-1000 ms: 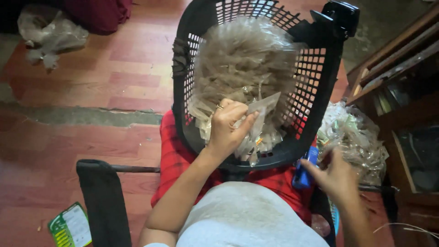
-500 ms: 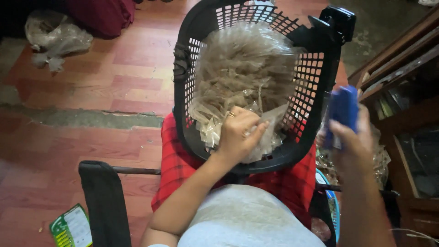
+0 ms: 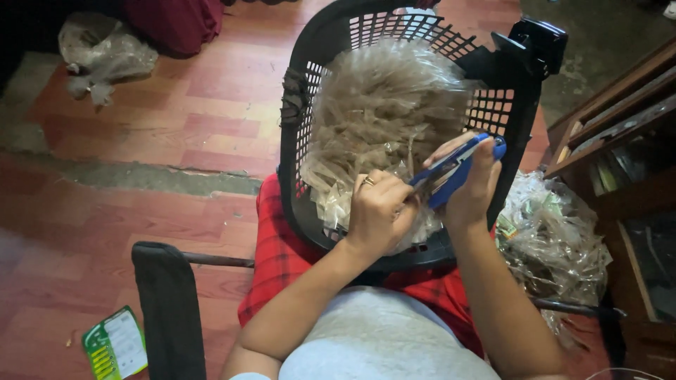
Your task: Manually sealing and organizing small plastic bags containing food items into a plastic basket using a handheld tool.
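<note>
A black plastic basket (image 3: 299, 148) rests tilted on my lap, filled with several clear packets of tan strips (image 3: 384, 105). My left hand (image 3: 377, 211), a ring on one finger, is closed on a small clear packet (image 3: 422, 229) at the basket's front, and my fingers hide most of that packet. My right hand (image 3: 475, 193) grips a blue stapler (image 3: 454, 169) whose jaw end points at the left hand's fingertips and touches the packet there.
A red checked cloth (image 3: 278, 260) covers my lap. The chair's black armrest (image 3: 165, 302) is at the left, with a green card (image 3: 113, 345) on the red floor. A heap of clear plastic (image 3: 556, 232) lies right, beside a wooden shelf (image 3: 620, 141). Another bag (image 3: 102, 53) sits far left.
My right hand rose from the plastic heap at my right side with the blue stapler and brought it in to the packet in my left hand.
</note>
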